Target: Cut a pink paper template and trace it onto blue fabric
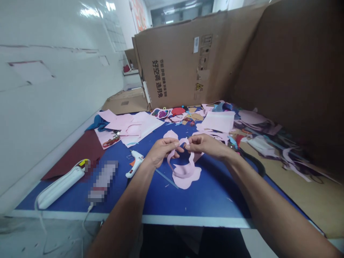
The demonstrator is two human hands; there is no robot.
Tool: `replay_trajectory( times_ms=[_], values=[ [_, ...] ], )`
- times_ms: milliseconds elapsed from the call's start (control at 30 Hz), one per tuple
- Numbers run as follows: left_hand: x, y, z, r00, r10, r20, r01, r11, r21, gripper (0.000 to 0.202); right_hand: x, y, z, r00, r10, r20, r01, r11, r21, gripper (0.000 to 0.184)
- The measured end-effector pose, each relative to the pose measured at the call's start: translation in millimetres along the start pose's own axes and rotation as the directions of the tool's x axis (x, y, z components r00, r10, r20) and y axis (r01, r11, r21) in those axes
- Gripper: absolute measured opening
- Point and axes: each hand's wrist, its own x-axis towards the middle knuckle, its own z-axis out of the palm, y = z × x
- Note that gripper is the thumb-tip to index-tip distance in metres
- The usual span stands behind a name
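A pale pink strip point(185, 172), thin like felt or foam sheet, is bent into a loop in front of me, its upper part between my two hands. My left hand point(165, 148) pinches the strip at the loop's upper left with thumb and fingers. On the upper right, my right hand point(199, 144) also pinches it. Behind and below the loop lies a wavy-edged pink cut-out point(189, 180) on the blue tabletop point(209, 204). Another rounded pink piece point(171, 134) shows just beyond my left hand. A white glue gun point(135, 164) rests beside my left forearm.
At left are a white power strip point(63, 186), a blurred-out device point(103, 181) with a cable and a dark red sheet point(77, 154). Pink sheets point(145, 123) and colourful scraps point(178, 111) lie at the back. A large cardboard box point(180, 68) stands behind; offcuts point(268, 143) pile up right.
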Motion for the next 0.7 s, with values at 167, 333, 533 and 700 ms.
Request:
replay_trajectory(
  times_ms=[167, 333, 533, 700],
  values=[
    [2.1, -3.6, 1.9, 0.995, 0.083, -0.050, -0.081, 0.996, 0.042, 0.035, 1.3, -2.5, 7.1, 0.999, -0.029, -0.033, 0.028, 1.000, -0.008, 0.046],
    [2.3, -1.4, 1.0, 0.987, 0.115, -0.113, -0.114, 0.993, 0.019, 0.036, 3.6, -3.6, 7.4, 0.988, -0.075, -0.134, 0.076, 0.997, -0.002, 0.042],
    [3.8, -4.5, 1.2, 0.997, 0.022, -0.076, -0.022, 1.000, -0.002, 0.043, 7.5, 0.6, 3.5, 0.963, -0.104, -0.249, 0.109, 0.994, 0.007, 0.047],
    [5.0, 0.1, -2.7, 0.989, 0.092, -0.112, -0.093, 0.996, -0.010, 0.034, 7.5, 2.7, -0.4, 0.946, -0.106, -0.307, 0.107, 0.994, -0.014, 0.052]
  ],
)
